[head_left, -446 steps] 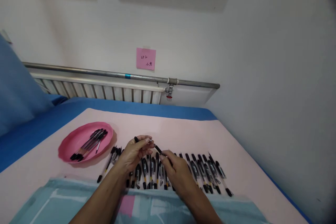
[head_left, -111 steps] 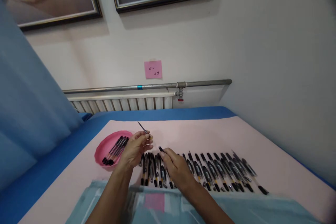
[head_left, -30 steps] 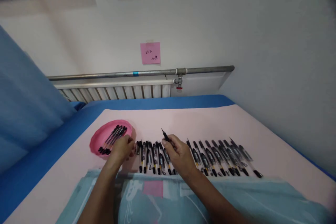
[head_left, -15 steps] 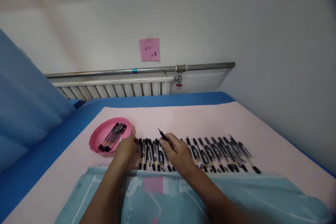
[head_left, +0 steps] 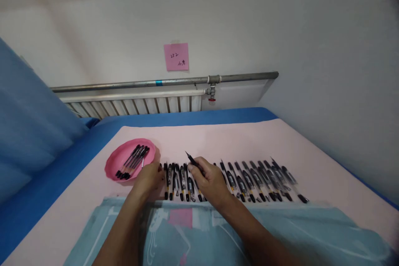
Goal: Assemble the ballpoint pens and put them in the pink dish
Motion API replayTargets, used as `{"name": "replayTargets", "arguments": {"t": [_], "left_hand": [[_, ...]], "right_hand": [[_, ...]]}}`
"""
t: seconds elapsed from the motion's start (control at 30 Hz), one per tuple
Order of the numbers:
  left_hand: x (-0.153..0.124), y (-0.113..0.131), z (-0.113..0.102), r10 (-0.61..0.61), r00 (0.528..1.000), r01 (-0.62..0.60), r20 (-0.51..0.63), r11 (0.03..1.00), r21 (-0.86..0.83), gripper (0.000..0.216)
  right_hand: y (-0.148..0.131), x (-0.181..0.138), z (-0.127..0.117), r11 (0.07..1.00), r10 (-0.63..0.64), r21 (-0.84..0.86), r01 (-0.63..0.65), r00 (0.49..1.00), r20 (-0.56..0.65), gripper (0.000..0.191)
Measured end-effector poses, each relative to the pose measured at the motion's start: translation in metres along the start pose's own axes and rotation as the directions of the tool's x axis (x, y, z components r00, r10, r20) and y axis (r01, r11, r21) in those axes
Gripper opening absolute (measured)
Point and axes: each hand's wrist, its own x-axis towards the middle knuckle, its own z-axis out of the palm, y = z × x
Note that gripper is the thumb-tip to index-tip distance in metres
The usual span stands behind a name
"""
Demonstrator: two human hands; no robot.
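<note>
In my right hand (head_left: pixel 209 178) is an uncapped black pen (head_left: pixel 194 161), gripped between thumb and fingers with its fine tip pointing up and to the left. My left hand (head_left: pixel 151 178) is closed at the left end of the row of pen parts. Its fingertips are partly hidden, and I cannot make out what they hold. Between my hands lie several clear-barrelled pen parts (head_left: pixel 176 185) with black ends, side by side. More pen parts (head_left: pixel 249 178) continue the row on the right, with small metallic pieces scattered near their lower ends.
A pink scalloped dish (head_left: pixel 112 162) left of my left hand holds several assembled-looking pens (head_left: pixel 133 162). Pale pink cloth (head_left: pixel 199 139) covers the blue-edged table. Light blue fabric (head_left: pixel 199 232) lies nearest me. A radiator (head_left: pixel 149 105) and metal pipe (head_left: pixel 131 84) run along the wall behind.
The view has shifted very slightly. Both hands keep nearly the same place, and the pen in my right hand remains pointed up and left.
</note>
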Motion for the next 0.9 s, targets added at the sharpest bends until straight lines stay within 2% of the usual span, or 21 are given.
{"name": "replayTargets", "arguments": {"t": [0.27, 0.43, 0.67, 0.8, 0.87, 0.9], "left_hand": [[-0.004, 0.004, -0.001, -0.02, 0.998, 0.025, 0.065, 0.996, -0.08, 0.014], [-0.008, 0.009, -0.004, -0.011, 0.998, 0.016, 0.069, 0.997, -0.075, 0.012], [-0.01, 0.014, -0.004, 0.098, 0.994, -0.097, 0.038, 0.995, -0.014, 0.022], [-0.008, 0.006, -0.003, 0.037, 0.999, -0.038, -0.009, 0.99, -0.133, 0.016], [-0.008, 0.005, -0.006, -0.019, 0.999, 0.005, -0.04, 0.946, -0.324, 0.012], [-0.009, 0.006, -0.008, -0.023, 0.999, -0.002, -0.049, 0.881, -0.474, 0.011]], "right_hand": [[0.0, 0.0, 0.0, 1.0, -0.017, -0.001, 0.017, 1.0, 0.001, 0.019], [0.001, 0.0, 0.0, 1.0, -0.021, -0.006, 0.021, 1.0, 0.004, 0.019], [0.0, 0.0, 0.0, 1.0, -0.021, -0.017, 0.022, 1.0, 0.012, 0.019], [0.0, 0.0, -0.001, 1.0, -0.012, -0.013, 0.012, 0.999, 0.03, 0.019], [-0.001, 0.0, -0.001, 1.0, -0.012, -0.01, 0.012, 0.998, 0.056, 0.02], [-0.001, 0.0, -0.001, 1.0, -0.016, -0.008, 0.017, 0.997, 0.074, 0.021]]}}
